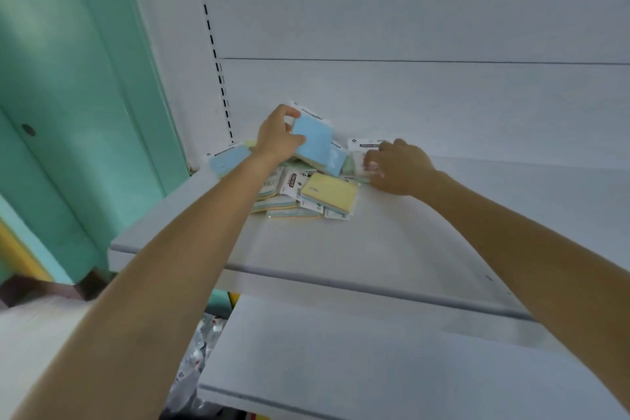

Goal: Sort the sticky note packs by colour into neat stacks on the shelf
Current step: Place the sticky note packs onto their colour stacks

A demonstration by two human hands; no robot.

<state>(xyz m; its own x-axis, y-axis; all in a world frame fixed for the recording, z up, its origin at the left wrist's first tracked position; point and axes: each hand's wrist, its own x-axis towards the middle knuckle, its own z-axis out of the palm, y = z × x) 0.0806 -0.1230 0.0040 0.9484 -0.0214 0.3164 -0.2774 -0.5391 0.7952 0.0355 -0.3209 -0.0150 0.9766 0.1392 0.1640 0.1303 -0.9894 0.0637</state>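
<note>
A jumbled pile of sticky note packs (pixel 300 194) lies at the back left of the white shelf (pixel 392 249). My left hand (pixel 278 136) grips a blue pack (pixel 313 138), lifted and tilted above the pile. A yellow pack (pixel 330 193) lies on top at the front of the pile. Another blue pack (pixel 226 160) sits apart at the far left, by the shelf's corner. My right hand (pixel 397 165) reaches into the right side of the pile, its fingers curled on a pale green pack (pixel 354 165) with a white header card.
A lower white shelf (pixel 375 368) juts out below. A slotted upright (pixel 213 44) runs up the back panel on the left. A green wall (pixel 68 78) stands at left. Clear plastic bags (pixel 197 361) lie below, between shelf and floor.
</note>
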